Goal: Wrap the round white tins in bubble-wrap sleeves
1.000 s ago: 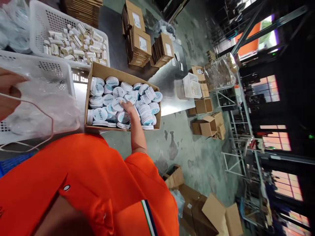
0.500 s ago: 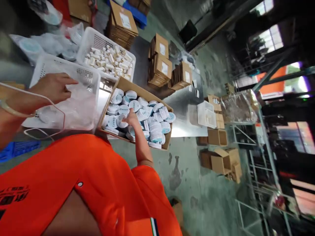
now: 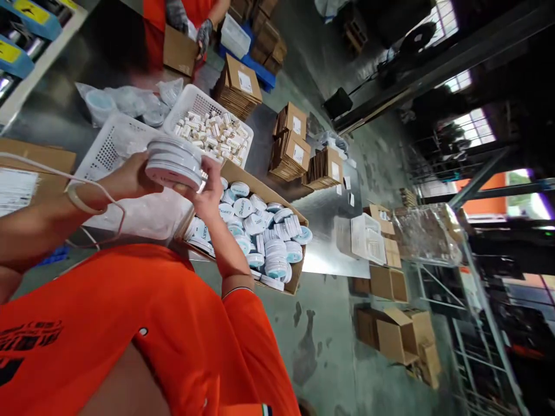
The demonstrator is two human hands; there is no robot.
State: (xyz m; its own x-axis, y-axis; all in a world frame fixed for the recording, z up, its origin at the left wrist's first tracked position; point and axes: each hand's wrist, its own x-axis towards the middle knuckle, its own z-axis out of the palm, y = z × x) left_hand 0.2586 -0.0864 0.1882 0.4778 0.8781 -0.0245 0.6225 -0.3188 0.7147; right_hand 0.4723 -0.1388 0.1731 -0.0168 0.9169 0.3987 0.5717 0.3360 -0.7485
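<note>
A stack of round white containers [image 3: 173, 162] is sitting tilted between the person's two hands, raised in front of the white baskets. The left hand [image 3: 141, 173] is gripping the stack from nine o'clock, and the right hand [image 3: 208, 182] is clasping its other end from four o'clock, fingers curling over the edge; the exact placing of the hidden fingertips cannot be told. A pale wristband [image 3: 79, 199] is circling the left wrist, and a thin cable [image 3: 118, 201] is crossing near it. At four o'clock from the stack, a cardboard box [image 3: 243, 175] is holding many similar containers [image 3: 277, 248], some lying flat and others standing on edge. At eight o'clock, a perforated basket [image 3: 102, 150] is holding clear plastic. Between one and two o'clock, another basket [image 3: 197, 103] is holding small vials [image 3: 214, 136]. Bagged containers [image 3: 134, 104] are lying at eleven o'clock. Flat cartons [image 3: 243, 86] are standing stacked at one o'clock. At twelve o'clock, a co-worker's gloved hands [image 3: 203, 36] are handling a carton [image 3: 178, 53].
</note>
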